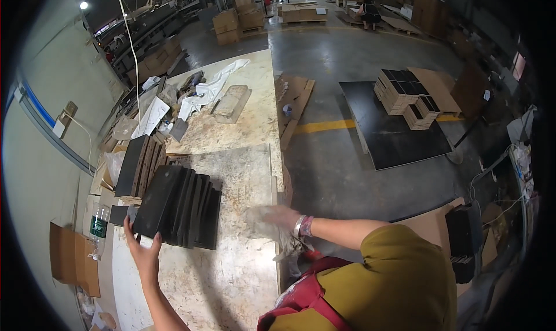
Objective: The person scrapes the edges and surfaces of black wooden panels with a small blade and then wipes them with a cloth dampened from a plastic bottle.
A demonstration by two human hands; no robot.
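Observation:
A row of black boards (184,206) leans in a fanned stack on the worn worktable (243,284). At its near left end, my left hand (143,251) grips the outermost board, thumb on the near edge and fingers on the left side. My right hand (282,217) is over the table's right edge, smeared by motion. A greyish-white rag (260,222) shows blurred under its fingers, and crumpled cloth hangs beside the wrist. Just behind the leaning stack stands another group of dark-faced boards (136,167) with brown edges.
Farther up the table lie a flat worn block (231,104), a white cloth (211,90) and clutter. A plastic bottle (98,229) and cardboard (74,258) are at left. To the right, stacked black-topped pieces (399,90) rest on a black panel (394,143) near the floor.

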